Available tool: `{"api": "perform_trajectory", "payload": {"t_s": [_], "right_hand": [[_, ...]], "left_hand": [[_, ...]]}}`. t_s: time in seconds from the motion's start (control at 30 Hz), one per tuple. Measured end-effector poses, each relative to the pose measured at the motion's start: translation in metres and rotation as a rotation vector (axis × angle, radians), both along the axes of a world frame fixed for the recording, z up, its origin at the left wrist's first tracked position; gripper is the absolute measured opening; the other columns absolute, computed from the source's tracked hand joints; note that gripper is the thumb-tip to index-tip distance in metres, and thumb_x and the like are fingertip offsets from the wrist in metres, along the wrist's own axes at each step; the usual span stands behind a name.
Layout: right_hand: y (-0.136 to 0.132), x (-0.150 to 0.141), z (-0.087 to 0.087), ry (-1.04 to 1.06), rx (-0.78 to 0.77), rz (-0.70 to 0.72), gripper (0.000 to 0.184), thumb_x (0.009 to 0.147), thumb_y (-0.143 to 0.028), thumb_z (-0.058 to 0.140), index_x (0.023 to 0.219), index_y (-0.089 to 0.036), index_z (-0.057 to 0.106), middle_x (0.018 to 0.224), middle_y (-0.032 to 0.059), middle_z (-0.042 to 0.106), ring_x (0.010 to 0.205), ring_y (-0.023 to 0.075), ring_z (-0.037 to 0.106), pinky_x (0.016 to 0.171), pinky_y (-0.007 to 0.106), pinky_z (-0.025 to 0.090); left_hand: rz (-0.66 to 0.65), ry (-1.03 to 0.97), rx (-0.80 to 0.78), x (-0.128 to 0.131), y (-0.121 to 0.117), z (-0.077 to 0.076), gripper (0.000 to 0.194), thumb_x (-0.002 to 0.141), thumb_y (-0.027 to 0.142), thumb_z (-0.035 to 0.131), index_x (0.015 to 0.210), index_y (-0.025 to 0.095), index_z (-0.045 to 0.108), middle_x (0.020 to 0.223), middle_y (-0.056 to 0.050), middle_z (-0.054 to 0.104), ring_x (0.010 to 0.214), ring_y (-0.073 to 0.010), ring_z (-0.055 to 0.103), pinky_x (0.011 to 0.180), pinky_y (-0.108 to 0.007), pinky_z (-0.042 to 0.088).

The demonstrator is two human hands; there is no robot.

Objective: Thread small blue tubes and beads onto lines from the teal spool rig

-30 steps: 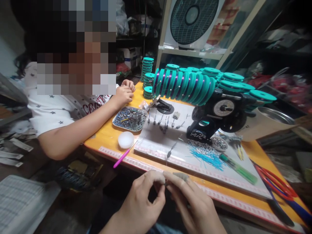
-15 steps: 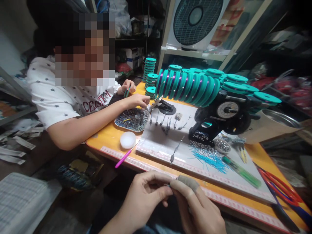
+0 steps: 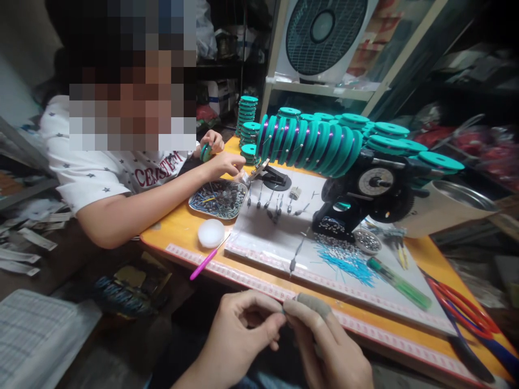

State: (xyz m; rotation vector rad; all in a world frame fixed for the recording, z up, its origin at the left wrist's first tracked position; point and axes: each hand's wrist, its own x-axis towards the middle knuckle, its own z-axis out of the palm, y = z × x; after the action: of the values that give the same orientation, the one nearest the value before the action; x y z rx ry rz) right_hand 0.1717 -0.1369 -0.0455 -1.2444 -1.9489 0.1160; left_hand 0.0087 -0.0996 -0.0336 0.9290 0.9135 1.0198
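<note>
Pinched tiny, mostly hidden piece (image 3: 283, 311) in left hand (image 3: 232, 339), nearside of board (image 3: 259, 236); couldn't read long axis or heading. Couldn't tell grip of right hand (image 3: 327, 337).

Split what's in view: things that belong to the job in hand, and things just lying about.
Apparently part of the job:
small item, too tiny to identify, between left hand and right hand
dark slim piece nearest them
blue strands
dish of small metal parts

Seemingly just lying about:
fan at the back
printed packet at lower left
</note>
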Motion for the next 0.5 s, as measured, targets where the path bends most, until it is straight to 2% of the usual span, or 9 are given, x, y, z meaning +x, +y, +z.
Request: {"api": "perform_trajectory", "payload": {"t_s": [0.1,0.23,0.37,0.5], "right_hand": [[0.0008,-0.0033,0.0018,0.063,-0.025,-0.003,0.029,0.103,-0.012,0.048,0.129,-0.019,0.059,0.115,0.0082,0.068,0.109,0.0155,0.068,0.093,0.022,0.054],[0.0016,-0.0056,0.0014,0.125,-0.042,-0.026,0.034,0.103,-0.013,0.047,0.135,-0.021,0.057,0.117,0.0083,0.069,0.104,0.017,0.07,0.089,0.025,0.059],[0.0018,-0.0022,-0.0006,0.156,-0.073,-0.047,0.033,0.102,-0.014,0.049,0.133,-0.022,0.057,0.109,0.0071,0.072,0.092,0.0172,0.074,0.083,0.026,0.062],[0.0026,-0.0006,-0.0023,0.157,-0.086,-0.059,0.032,0.102,-0.013,0.05,0.132,-0.022,0.057,0.106,0.0062,0.073,0.089,0.0172,0.075,0.084,0.028,0.062]], "left_hand": [[0.004,0.025,0.027,0.0004,-0.0005,-0.0018,0.012,0.074,0.023,0.081,0.075,0.012,0.076,0.061,-0.001,0.069,0.049,-0.0085,0.062,0.05,-0.016,0.055],[0.025,0.058,0.061,0.0017,0.0008,-0.0051,0.007,0.075,0.019,0.078,0.077,0.013,0.076,0.064,-0.002,0.071,0.051,-0.0104,0.063,0.051,-0.019,0.057],[0.044,0.084,0.096,0.002,0.0006,-0.0078,0.004,0.076,0.018,0.076,0.075,0.014,0.076,0.068,-0.004,0.074,0.053,-0.0115,0.064,0.052,-0.02,0.058],[0.055,0.101,0.12,0.002,0.0003,-0.0105,0.005,0.078,0.018,0.075,0.075,0.015,0.076,0.068,-0.004,0.074,0.053,-0.0121,0.064,0.052,-0.02,0.058]]}}
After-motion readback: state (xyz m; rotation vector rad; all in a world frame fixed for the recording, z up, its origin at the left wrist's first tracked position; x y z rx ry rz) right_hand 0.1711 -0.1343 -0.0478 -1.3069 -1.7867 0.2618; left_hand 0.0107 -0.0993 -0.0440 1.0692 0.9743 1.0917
